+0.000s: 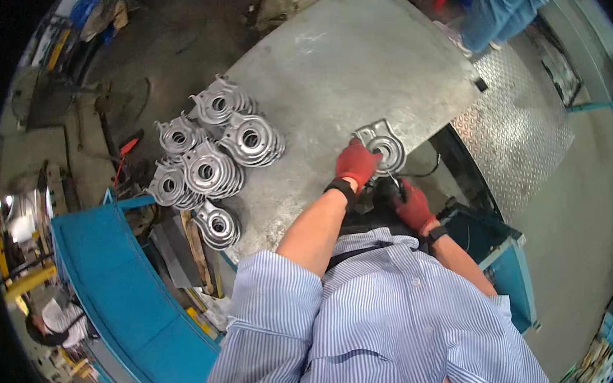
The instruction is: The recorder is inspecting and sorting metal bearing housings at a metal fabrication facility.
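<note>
A stamped grey metal part [387, 149] with a round raised ring lies at the near right edge of the metal table. My left hand [358, 162], in a red glove, is closed on the left side of this part. Just below the part, my right hand [413, 206], also in a red glove, is wrapped round a dark-handled tool [397, 189] with a thin metal tip. The tip points up toward the part's lower rim. My right fingers partly hide the tool, so its exact kind does not show.
Several stacks of similar metal parts [208, 172] stand along the left of the metal table [325, 60]. A blue bench [129, 270] is at the left, a blue-green frame [516, 276] at the right. A person in jeans [511, 2] stands by the checkered plate [513, 121].
</note>
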`<action>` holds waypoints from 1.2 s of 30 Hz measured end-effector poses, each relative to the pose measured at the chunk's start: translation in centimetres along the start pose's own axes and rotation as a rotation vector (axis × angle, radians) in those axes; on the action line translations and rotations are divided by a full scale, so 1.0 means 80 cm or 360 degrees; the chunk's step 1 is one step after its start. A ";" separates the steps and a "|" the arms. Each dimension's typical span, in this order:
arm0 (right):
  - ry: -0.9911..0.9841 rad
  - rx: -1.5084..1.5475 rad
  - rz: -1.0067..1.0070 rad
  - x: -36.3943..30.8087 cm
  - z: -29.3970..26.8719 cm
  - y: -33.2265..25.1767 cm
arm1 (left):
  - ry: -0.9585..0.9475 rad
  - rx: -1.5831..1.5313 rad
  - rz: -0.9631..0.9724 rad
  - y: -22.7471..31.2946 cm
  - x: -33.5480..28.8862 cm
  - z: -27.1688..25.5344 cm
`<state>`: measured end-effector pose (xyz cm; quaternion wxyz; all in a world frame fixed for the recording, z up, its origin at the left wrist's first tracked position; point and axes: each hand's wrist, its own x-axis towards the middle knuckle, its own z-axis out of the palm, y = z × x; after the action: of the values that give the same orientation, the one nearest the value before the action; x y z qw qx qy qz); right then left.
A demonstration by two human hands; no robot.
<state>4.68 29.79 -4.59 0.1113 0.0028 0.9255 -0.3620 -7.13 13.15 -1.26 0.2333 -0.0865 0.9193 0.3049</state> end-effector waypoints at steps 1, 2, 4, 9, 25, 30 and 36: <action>0.0023 0.0027 -0.0036 -0.004 -0.003 -0.002 | -0.0019 -0.0018 -0.0036 0.000 -0.003 -0.003; 0.0045 0.0054 -0.0073 -0.007 -0.006 -0.004 | -0.0037 -0.0038 -0.0072 -0.004 -0.007 -0.009; 0.0150 0.0275 -0.0029 -0.013 -0.015 -0.002 | -0.0083 -0.0063 -0.0048 -0.015 -0.025 -0.028; 0.0288 0.0340 0.0108 -0.031 -0.011 0.016 | -0.0018 -0.0085 0.0136 -0.075 -0.119 -0.120; 0.0117 -0.0140 -0.0147 -0.034 0.025 -0.012 | 0.0673 -0.0267 -0.0722 -0.389 -0.255 -0.279; 0.0018 0.0149 -0.0041 -0.047 0.023 -0.019 | 0.0620 -0.0112 -0.0518 -0.424 -0.241 -0.280; 0.0218 0.0021 0.0049 -0.063 -0.003 -0.049 | 0.0660 0.0680 -0.0537 -0.366 -0.226 -0.285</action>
<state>9.25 27.41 -0.76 0.0533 0.0425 0.9284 -0.3654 8.95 -23.65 8.29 0.1015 -0.2468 0.9630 0.0385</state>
